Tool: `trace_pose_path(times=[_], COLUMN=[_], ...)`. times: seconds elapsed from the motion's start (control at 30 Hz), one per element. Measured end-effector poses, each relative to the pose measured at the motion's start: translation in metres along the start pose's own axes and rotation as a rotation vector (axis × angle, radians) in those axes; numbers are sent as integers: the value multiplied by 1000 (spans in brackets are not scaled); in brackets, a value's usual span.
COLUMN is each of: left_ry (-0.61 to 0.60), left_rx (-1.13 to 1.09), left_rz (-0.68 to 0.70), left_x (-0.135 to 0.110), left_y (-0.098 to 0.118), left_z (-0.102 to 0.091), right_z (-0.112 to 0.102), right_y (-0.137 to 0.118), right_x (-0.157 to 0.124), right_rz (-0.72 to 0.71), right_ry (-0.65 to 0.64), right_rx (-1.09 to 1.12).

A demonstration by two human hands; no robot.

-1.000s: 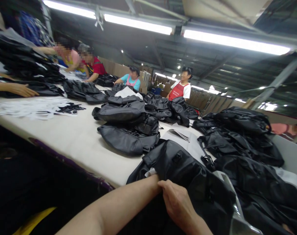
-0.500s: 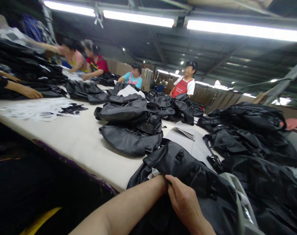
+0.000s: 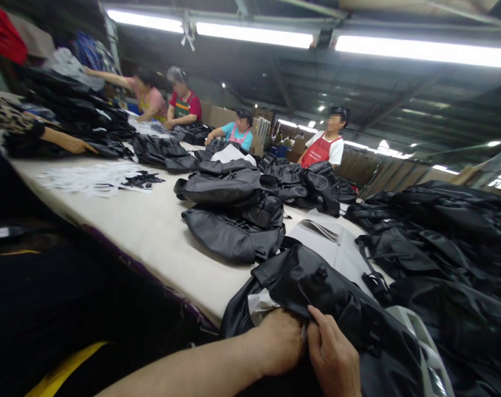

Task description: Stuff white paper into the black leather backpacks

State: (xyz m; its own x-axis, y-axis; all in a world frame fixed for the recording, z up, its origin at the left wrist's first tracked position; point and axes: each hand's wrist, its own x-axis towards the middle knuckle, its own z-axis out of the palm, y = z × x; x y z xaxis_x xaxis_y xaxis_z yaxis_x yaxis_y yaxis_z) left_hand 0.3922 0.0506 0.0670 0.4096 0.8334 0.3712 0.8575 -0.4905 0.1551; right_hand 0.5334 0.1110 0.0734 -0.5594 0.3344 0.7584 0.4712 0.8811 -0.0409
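While between fingers (image 3: 322, 331), black leather backpack (image 3: 312, 289)

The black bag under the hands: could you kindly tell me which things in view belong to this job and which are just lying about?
Belongs: black leather-look bag, left hand, right hand.
Lying about: stacked black bags, white paper pieces, grey sheet.

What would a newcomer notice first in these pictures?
Black leather-look bags heaped along the long white table dominate the middle. In the foreground, the left hand is tucked under a flap of a black bag that the right hand pinches. Beyond, a co-worker in a red apron stands under bright strip lights.
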Motion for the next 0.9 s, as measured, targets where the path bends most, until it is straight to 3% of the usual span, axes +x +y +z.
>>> trace_pose_path(times=[0.07,0.13,0.2,0.23,0.37,0.5,0.57,0.73,0.9], left_ry=[140,352,500,519,333,92,33,85,135], left_rx=[-39,-100,-80,-51,7,14,-2,29,59], left_rz=[-15,-69,-211,-289,-384,-311,-226,-83,-195], left_x=[-26,-50,-69,-74,-79,-69,-65,-52,-3], left_y=[8,10,5,1,-12,-13,-8,5,-9], left_z=[-16,-28,-33,-33,-28,-23,-18,3,17], right_z=[-2,-3,-4,-4,-2,0,2,4,-5], right_y=[2,2,0,-2,-10,-12,-11,-15,-30], right_x=[-1,-1,0,0,2,-1,-1,3,13], right_rz=[24,45,53,51,43,56,77,63,-127], right_ry=[-18,-41,-50,-48,-54,-99,-83,-30,-106], right_rx=[21,48,66,67,19,-23,7,53,-58])
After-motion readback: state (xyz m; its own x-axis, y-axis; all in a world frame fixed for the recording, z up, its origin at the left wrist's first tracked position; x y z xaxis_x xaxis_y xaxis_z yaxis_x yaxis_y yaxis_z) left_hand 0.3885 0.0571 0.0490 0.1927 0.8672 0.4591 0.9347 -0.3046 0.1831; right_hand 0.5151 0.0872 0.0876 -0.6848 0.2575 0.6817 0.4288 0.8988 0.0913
